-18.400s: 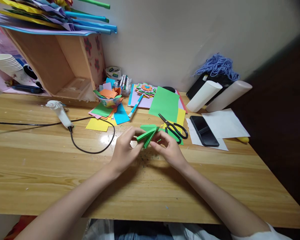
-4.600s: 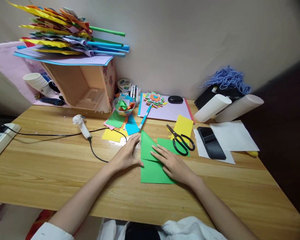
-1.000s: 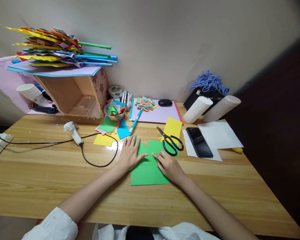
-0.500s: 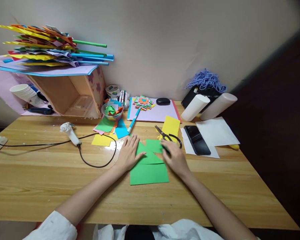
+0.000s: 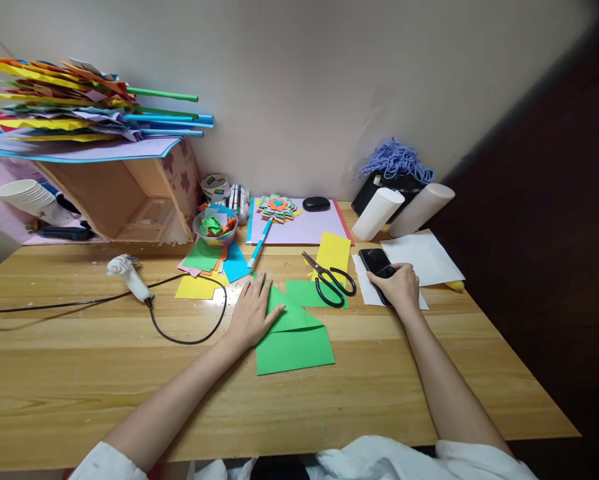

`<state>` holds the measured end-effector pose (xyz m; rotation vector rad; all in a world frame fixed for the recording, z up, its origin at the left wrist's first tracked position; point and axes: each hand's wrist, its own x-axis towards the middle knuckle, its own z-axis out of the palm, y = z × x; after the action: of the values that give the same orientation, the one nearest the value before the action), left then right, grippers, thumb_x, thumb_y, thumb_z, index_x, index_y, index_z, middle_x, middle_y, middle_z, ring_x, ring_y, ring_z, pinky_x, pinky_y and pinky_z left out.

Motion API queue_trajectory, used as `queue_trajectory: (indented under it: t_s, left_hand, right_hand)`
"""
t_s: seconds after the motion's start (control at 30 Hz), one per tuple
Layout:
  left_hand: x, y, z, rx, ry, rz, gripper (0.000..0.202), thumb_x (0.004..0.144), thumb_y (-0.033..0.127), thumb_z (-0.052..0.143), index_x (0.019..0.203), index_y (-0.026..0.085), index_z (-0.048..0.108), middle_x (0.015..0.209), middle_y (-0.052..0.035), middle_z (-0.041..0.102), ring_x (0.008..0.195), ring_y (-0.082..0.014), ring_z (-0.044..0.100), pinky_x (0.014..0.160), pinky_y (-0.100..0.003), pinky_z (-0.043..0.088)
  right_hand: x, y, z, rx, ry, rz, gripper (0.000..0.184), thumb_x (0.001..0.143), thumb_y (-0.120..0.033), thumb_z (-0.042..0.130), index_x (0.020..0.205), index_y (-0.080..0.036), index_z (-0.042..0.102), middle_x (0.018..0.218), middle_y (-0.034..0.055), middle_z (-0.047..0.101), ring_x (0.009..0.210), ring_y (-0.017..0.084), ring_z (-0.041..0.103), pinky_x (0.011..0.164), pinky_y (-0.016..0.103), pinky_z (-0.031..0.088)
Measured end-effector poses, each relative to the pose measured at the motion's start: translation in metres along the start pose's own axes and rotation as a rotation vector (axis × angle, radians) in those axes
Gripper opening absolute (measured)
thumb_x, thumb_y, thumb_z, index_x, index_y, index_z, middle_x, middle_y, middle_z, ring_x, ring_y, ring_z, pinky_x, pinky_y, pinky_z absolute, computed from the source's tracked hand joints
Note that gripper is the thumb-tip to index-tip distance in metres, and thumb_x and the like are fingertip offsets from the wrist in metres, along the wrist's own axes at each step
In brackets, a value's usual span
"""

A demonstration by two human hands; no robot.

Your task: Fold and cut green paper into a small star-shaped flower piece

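A green paper sheet [image 5: 294,340] lies on the wooden table [image 5: 79,360] with its top corner folded down into a triangle. My left hand [image 5: 252,313] rests flat on the fold's left edge, fingers spread. My right hand [image 5: 399,287] is over to the right, its fingers curled around the near end of a black phone [image 5: 372,260] that lies on white paper [image 5: 422,257]. Black scissors [image 5: 329,280] sit between the two hands, on a smaller green piece and next to a yellow sheet [image 5: 333,252].
A glue gun [image 5: 124,277] with a black looping cord lies at left. Behind are a bowl of paper scraps [image 5: 214,228], coloured sheets, a blue pen [image 5: 260,233], a paper flower [image 5: 278,207], tape, two white rolls [image 5: 376,213], blue yarn and an open wooden box under stacked paper.
My right hand has left the green paper, passed over the scissors and closed on the phone at right. The left hand still presses the fold.
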<state>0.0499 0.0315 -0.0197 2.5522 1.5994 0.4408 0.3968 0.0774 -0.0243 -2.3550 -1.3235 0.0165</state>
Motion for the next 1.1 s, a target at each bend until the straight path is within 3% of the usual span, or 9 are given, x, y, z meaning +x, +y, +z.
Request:
queue_trajectory:
  t_s: [0.13,0.23,0.33,0.43,0.5,0.67,0.8,0.97,1.1]
  left_hand:
    - [0.0,0.0,0.0,0.006,0.004,0.003,0.063,0.086,0.053,0.031,0.132,0.01,0.034,0.14,-0.0173,0.032,0.13,-0.0262,0.028,0.106,-0.045,0.021]
    - [0.0,-0.001,0.001,0.012,0.012,0.005,0.062,0.086,0.053,0.032,0.132,0.01,0.034,0.141,-0.0166,0.031,0.131,-0.0262,0.026,0.106,-0.045,0.02]
    - [0.0,-0.001,0.002,0.001,0.023,0.023,0.061,0.087,0.051,0.032,0.133,0.01,0.032,0.141,-0.0149,0.031,0.132,-0.0254,0.024,0.108,-0.046,0.018]
    - [0.0,-0.002,0.001,-0.024,0.021,0.045,0.057,0.088,0.047,0.032,0.132,0.011,0.032,0.141,-0.0135,0.032,0.132,-0.0238,0.024,0.109,-0.045,0.016]
    - [0.0,-0.001,0.0,-0.046,0.038,0.041,0.052,0.089,0.044,0.033,0.131,0.013,0.034,0.141,-0.0131,0.033,0.132,-0.0238,0.024,0.109,-0.046,0.017]
    - [-0.004,-0.001,0.0,-0.146,0.175,-0.096,0.048,0.086,0.035,0.042,0.127,0.013,0.033,0.137,-0.0196,0.031,0.127,-0.0297,0.031,0.1,-0.049,0.032]
    - [-0.005,-0.001,0.0,-0.255,0.237,-0.162,0.054,0.082,0.03,0.049,0.129,0.013,0.028,0.132,-0.0198,0.031,0.125,-0.0314,0.032,0.097,-0.049,0.035]
    - [-0.005,0.0,-0.005,-0.42,0.265,-0.226,0.054,0.082,0.033,0.051,0.127,0.014,0.029,0.128,-0.0175,0.034,0.123,-0.0271,0.034,0.099,-0.045,0.033]
    - [-0.005,0.003,-0.012,-0.767,0.173,-0.353,0.042,0.084,0.04,0.045,0.118,0.017,0.041,0.107,-0.0094,0.053,0.099,-0.0208,0.052,0.086,-0.037,0.043]
  right_hand:
    - [0.0,-0.001,0.001,-0.003,0.002,0.011,0.059,0.053,-0.047,0.069,0.095,-0.012,0.047,0.096,0.0165,0.055,0.093,0.032,0.051,0.083,0.04,0.038]
    - [-0.011,-0.012,0.0,-0.027,0.065,-0.034,0.058,0.062,-0.04,0.065,0.104,-0.007,0.045,0.105,0.0218,0.052,0.099,0.035,0.047,0.083,0.043,0.037]
    - [-0.035,-0.038,-0.005,0.05,0.188,-0.298,0.042,0.075,-0.029,0.055,0.111,-0.009,0.044,0.121,0.0222,0.044,0.109,0.034,0.041,0.089,0.046,0.034]
    - [-0.074,-0.072,-0.007,0.254,-0.079,-0.804,0.02,0.083,-0.018,0.043,0.102,-0.018,0.05,0.103,0.0111,0.057,0.103,0.025,0.048,0.091,0.04,0.036]
    - [-0.101,-0.09,-0.006,0.335,-0.265,-0.886,0.017,0.084,-0.019,0.045,0.1,-0.02,0.05,0.096,0.0077,0.057,0.093,0.021,0.053,0.083,0.035,0.043]
    - [-0.136,-0.107,-0.001,0.347,-0.49,-0.825,0.036,0.076,-0.033,0.06,0.106,-0.017,0.048,0.092,0.0081,0.055,0.079,0.02,0.056,0.068,0.032,0.048]
    - [-0.133,-0.106,-0.004,0.368,-0.639,-0.767,0.024,0.076,-0.032,0.06,0.095,-0.019,0.052,0.086,0.0041,0.059,0.079,0.018,0.057,0.067,0.028,0.044]
    - [-0.13,-0.104,-0.009,0.429,-0.739,-0.65,0.022,0.079,-0.039,0.055,0.072,-0.018,0.051,0.067,-0.0017,0.053,0.065,0.016,0.052,0.059,0.025,0.038]
    - [-0.129,-0.101,-0.017,0.711,-0.785,-0.475,0.022,0.08,-0.04,0.053,0.081,-0.018,0.051,0.079,0.0002,0.056,0.077,0.017,0.053,0.066,0.026,0.041]
